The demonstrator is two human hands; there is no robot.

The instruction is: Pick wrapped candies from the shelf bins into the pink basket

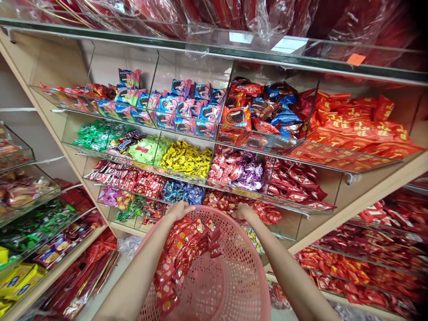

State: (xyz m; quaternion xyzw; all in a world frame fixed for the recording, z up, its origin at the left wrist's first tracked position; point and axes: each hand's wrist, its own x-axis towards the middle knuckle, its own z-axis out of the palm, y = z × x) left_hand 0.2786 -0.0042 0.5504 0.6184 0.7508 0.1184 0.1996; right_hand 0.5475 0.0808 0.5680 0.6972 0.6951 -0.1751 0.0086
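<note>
A pink perforated plastic basket [265,267] is tilted towards the shelves, its open top facing me. Red wrapped candies [189,243] with small round prints are heaped along its left side; the bottom right of it is bare. My left hand [178,210] is closed on the far rim, its thumb lying along the edge. My right hand [244,211] is closed at the far right rim, just in front of a compartment of similar red candies [220,199]. The fingertips of both hands are partly hidden.
Clear-fronted shelves hold Oreo packs [237,117], yellow candies [187,158], purple candies [250,174] and orange-red packets [357,118]. A glass shelf edge [200,48] runs overhead. Side shelves stand at left and right, with more red packets [368,240] at right.
</note>
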